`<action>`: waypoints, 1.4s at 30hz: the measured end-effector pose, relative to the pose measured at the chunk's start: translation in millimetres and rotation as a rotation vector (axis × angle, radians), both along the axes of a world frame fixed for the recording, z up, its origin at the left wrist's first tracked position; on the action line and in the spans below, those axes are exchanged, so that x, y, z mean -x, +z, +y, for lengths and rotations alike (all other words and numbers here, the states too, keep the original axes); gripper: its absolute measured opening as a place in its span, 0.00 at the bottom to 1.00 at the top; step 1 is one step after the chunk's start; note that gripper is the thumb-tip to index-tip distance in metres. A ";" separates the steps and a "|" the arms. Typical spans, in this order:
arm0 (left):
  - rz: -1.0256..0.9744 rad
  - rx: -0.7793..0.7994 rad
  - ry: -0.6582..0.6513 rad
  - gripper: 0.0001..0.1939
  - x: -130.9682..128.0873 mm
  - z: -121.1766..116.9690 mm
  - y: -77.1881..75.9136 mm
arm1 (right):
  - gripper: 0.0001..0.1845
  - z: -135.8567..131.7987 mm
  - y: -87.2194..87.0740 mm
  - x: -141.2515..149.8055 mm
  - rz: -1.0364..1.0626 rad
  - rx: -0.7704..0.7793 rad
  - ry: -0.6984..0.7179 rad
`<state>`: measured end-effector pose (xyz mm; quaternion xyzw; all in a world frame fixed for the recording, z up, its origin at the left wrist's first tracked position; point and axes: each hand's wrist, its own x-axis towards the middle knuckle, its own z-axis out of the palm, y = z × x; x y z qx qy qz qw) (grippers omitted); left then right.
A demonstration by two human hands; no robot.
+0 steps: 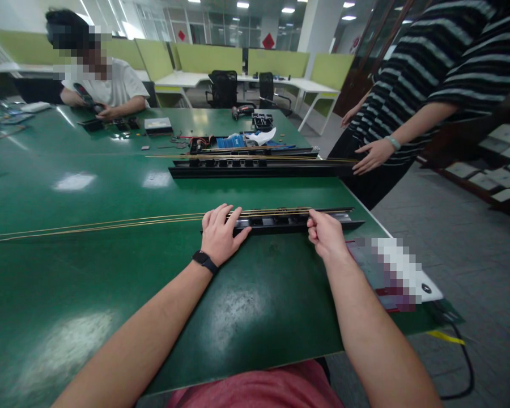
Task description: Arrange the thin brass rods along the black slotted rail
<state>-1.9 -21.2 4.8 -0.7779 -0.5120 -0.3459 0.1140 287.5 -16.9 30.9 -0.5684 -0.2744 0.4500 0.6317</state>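
A short black channel rail (272, 230) lies on the green table in front of me, with small black blocks (281, 218) sitting in its groove. Thin gold-coloured rods (153, 220) run from the far left along the rail's top. My left hand (221, 229), wearing a dark watch, rests over the rail's left end with fingers stretched out across the rods. Near the rail's right end, my right hand (324, 231) is closed in a pinch at the rods' right end. Its fingers partly hide what they grip.
Longer black rails (255, 169) lie beyond mine, beside a co-worker's hand (374, 156). Another person (106, 85) sits at the far left holding a tool. A power drill (243, 110) lies at the back. A flat packet (391, 275) sits by the right table edge.
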 end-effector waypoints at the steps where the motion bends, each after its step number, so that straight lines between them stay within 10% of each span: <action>1: 0.001 0.002 0.000 0.27 0.0 -0.1 -0.2 | 0.15 -0.2 0.3 0.1 0.003 -0.003 -0.001; 42: -0.015 0.038 -0.041 0.27 1.6 -0.4 1.7 | 0.16 1.5 1.7 0.9 0.032 0.017 -0.051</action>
